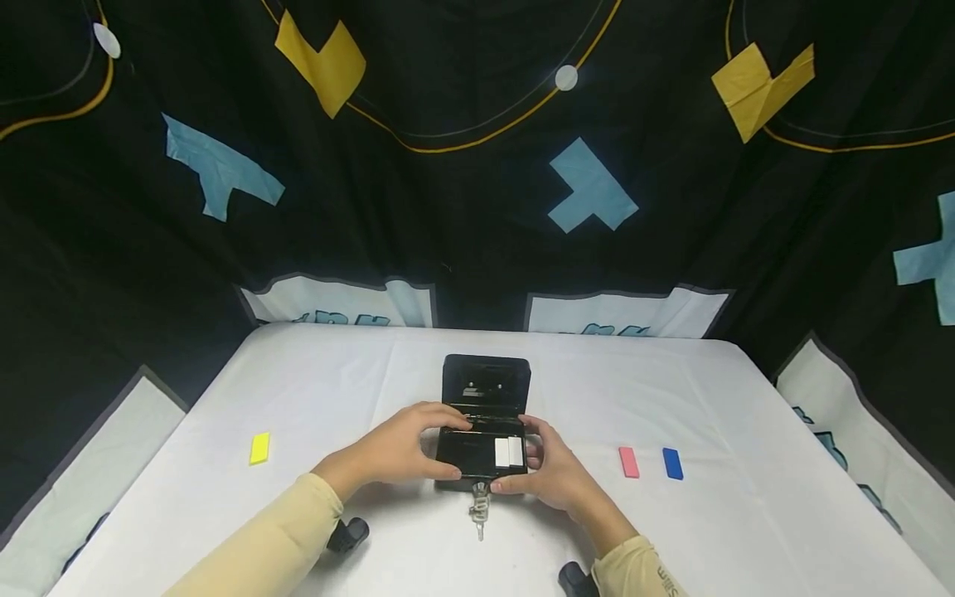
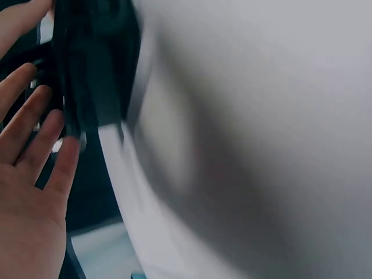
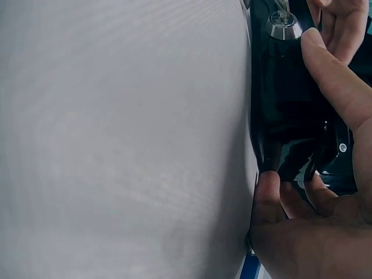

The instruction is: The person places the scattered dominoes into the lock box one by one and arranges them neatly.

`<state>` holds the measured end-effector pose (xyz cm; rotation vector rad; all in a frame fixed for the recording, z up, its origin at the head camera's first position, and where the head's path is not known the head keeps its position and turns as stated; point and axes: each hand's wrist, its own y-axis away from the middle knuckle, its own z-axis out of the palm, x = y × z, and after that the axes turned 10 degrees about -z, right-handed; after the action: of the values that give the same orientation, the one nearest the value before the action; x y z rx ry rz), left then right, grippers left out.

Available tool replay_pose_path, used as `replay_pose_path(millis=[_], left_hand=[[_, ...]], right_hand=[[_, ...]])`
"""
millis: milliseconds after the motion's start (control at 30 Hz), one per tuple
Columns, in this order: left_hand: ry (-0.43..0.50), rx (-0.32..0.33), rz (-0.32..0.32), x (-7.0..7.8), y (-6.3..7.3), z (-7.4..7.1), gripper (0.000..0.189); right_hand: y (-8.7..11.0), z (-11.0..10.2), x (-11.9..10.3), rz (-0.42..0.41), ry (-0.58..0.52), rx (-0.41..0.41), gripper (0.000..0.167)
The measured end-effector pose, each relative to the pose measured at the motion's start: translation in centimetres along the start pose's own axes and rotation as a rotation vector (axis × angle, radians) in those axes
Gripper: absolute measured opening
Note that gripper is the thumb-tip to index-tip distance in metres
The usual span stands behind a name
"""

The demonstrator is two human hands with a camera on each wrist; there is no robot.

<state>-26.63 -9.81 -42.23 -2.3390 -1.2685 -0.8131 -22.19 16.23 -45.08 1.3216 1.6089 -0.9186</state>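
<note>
A small black cash box (image 1: 477,448) stands on the white table with its lid (image 1: 487,383) raised. Two white rectangular pieces (image 1: 509,452) lie side by side in its right part. Keys (image 1: 480,510) hang from the round silver lock (image 3: 283,26) at the front. My left hand (image 1: 406,444) reaches over the box's left part, fingers fairly straight, thumb near the front edge. In the left wrist view its fingers (image 2: 61,174) lie along the box. My right hand (image 1: 552,468) grips the right side, thumb toward the front and fingertips around the corner in the right wrist view.
A yellow piece (image 1: 259,448) lies on the left of the white-covered table (image 1: 343,365). On the right lie a pink piece (image 1: 629,463) and a blue piece (image 1: 673,463). A dark patterned cloth (image 1: 448,215) hangs behind the table.
</note>
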Motion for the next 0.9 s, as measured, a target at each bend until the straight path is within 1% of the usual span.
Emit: replay_pose_path(millis=[100,200,300,367,500,733,900], left_hand=[[-0.001,0.005,-0.018,-0.8,0.5,-1.2,0.061],[0.007,0.018,-0.047,-1.9,1.3,-2.5,0.064],[0.003,0.036,-0.084,-3.4,2.4,-3.5,0.065],[0.0,0.047,-0.122,-4.3,3.3,-4.2,0.065],[-0.002,0.073,-0.189,-5.6,4.9,-5.6,0.065],[-0.044,0.123,-0.199,-7.7,6.8,-7.5,0.067],[-0.07,0.14,-0.237,-9.3,8.3,-8.7,0.069]], right_hand=[[0.0,0.0,-0.1,0.0,0.013,0.01,0.115],[0.0,0.1,-0.2,0.006,0.011,0.016,0.114],[0.1,0.2,-0.2,0.011,0.021,0.017,0.114],[0.1,0.2,-0.2,0.016,0.035,0.018,0.114],[0.2,0.2,-0.2,0.013,0.051,0.02,0.114],[0.3,0.1,-0.3,-0.002,0.046,0.019,0.113],[0.3,0.2,-0.2,0.002,0.04,0.023,0.114]])
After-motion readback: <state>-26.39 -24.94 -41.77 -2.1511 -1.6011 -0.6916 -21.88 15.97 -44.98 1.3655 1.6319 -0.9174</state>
